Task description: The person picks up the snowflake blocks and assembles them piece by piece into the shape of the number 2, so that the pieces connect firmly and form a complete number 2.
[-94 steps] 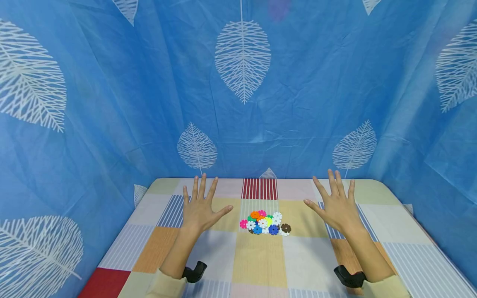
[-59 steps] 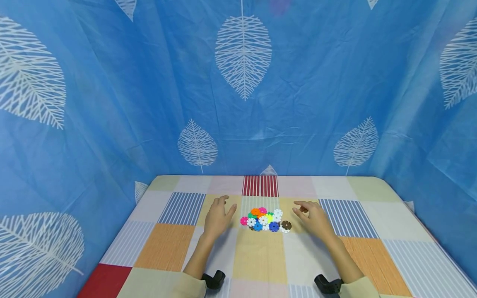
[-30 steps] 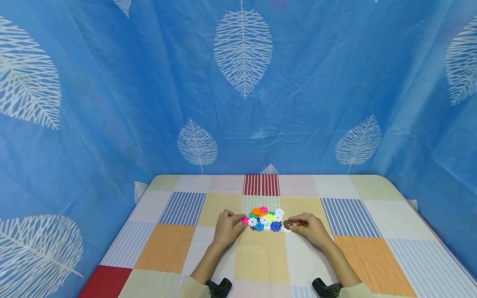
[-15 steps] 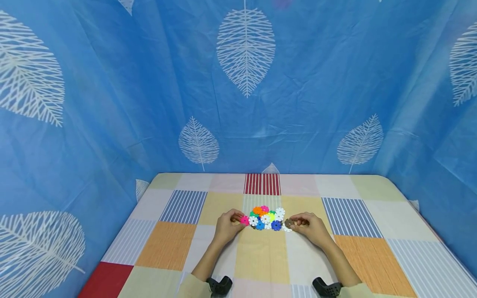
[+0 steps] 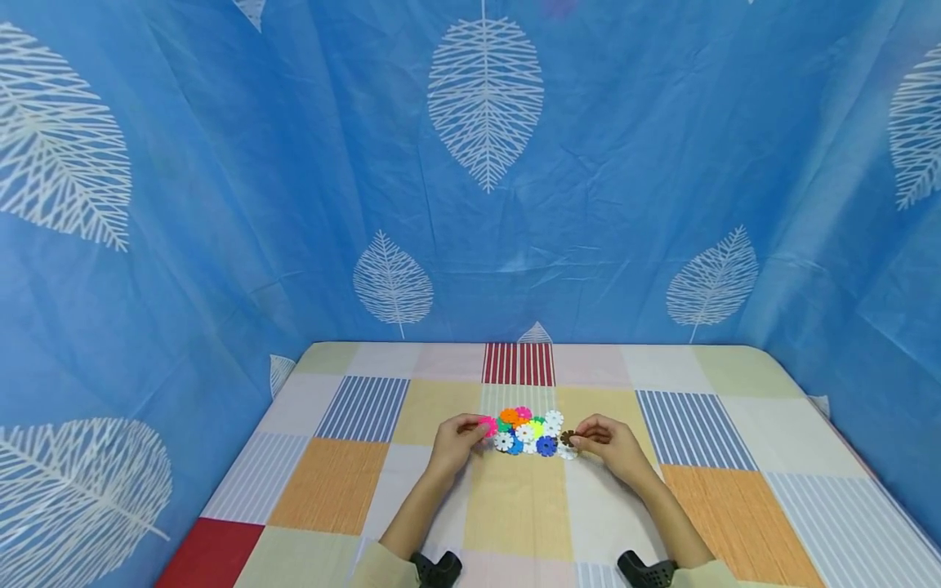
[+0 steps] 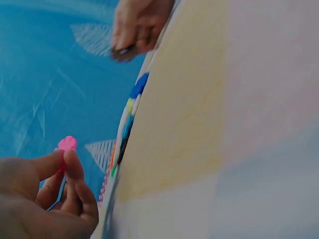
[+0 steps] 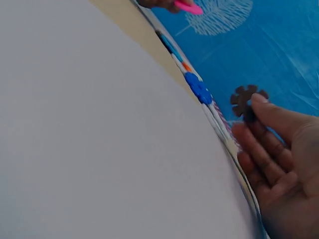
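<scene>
My left hand pinches a bright pink snowflake building disc between thumb and forefinger, raised off the table in the left wrist view. A brown snowflake disc with a notched edge is pinched by my right hand, also raised. Between the hands lies a loose heap of such discs, overlapping one another: a dark blue disc, a white disc, an orange disc and several others. One white disc lies just below the brown one at the heap's right end.
A patchwork-patterned cloth covers the table. Blue curtains with white leaf prints enclose the back and both sides. Black wrist devices sit on both forearms near the table's front.
Both hands, first spread wide above the table, came inward to the heap's two ends and pinched a disc each. The pink and brown discs have since lifted, the pink one shifting slightly right.
</scene>
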`<state>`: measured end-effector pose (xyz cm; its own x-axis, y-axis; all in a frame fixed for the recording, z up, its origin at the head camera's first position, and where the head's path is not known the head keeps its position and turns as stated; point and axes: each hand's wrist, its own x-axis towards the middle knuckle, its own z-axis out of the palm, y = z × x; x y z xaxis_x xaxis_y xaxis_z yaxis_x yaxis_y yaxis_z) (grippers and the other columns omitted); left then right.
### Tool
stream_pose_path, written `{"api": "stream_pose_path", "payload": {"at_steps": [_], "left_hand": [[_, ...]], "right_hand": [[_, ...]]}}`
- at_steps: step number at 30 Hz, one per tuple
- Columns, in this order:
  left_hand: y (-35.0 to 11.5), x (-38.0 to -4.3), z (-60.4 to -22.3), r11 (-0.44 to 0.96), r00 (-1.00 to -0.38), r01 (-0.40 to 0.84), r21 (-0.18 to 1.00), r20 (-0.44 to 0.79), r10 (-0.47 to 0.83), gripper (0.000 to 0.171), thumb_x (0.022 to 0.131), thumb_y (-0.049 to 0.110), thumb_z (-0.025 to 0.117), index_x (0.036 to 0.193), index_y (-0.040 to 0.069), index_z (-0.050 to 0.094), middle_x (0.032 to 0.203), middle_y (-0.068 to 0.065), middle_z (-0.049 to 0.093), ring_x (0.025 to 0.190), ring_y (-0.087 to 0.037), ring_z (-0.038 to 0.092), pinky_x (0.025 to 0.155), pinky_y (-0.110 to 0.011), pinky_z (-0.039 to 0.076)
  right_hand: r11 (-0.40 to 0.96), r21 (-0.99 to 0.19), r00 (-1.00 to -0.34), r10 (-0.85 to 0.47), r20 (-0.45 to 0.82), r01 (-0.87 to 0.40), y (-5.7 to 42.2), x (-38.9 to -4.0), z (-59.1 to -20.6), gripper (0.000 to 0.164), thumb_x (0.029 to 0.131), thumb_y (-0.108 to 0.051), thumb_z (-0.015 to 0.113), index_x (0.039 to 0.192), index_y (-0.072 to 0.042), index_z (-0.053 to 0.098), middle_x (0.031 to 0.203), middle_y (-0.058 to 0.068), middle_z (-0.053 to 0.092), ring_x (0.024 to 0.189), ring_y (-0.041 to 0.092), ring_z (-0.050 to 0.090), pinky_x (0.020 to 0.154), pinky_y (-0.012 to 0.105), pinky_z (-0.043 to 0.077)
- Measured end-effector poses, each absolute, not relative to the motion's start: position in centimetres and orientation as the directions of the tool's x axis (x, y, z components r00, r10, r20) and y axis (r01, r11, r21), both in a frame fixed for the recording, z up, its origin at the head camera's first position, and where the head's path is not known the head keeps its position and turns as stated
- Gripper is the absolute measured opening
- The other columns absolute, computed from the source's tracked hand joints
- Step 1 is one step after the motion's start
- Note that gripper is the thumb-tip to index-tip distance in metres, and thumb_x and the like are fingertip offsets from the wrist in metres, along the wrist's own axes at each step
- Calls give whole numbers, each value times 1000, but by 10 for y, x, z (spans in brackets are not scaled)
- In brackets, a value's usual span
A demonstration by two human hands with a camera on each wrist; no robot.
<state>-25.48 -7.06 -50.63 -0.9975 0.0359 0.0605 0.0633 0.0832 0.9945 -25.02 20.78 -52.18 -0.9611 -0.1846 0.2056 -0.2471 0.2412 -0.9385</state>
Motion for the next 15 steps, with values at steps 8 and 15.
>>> {"api": "stream_pose_path", "payload": {"at_steps": [8, 15], "left_hand": [[-47, -238, -498, -91, -957, -33, 995, -5, 289, 13, 93, 10, 53, 90, -2, 50, 65, -4, 61, 50, -11, 59, 53, -19, 47], [-37, -230, -503, -132, -933, -65, 989, -13, 361, 12, 94, 7, 50, 94, -5, 50, 60, -3, 58, 44, -10, 53, 46, -19, 45]], "right_hand": [[-16, -958, -941, -183, 285, -287, 172, -243, -516, 24, 82, -5, 67, 94, 11, 53, 84, 17, 64, 74, 22, 67, 68, 36, 55], [10, -934, -921, -167, 351, -358, 151, -231, -511, 22, 80, 1, 68, 100, 8, 62, 89, 19, 66, 78, 16, 66, 70, 31, 55]]}}
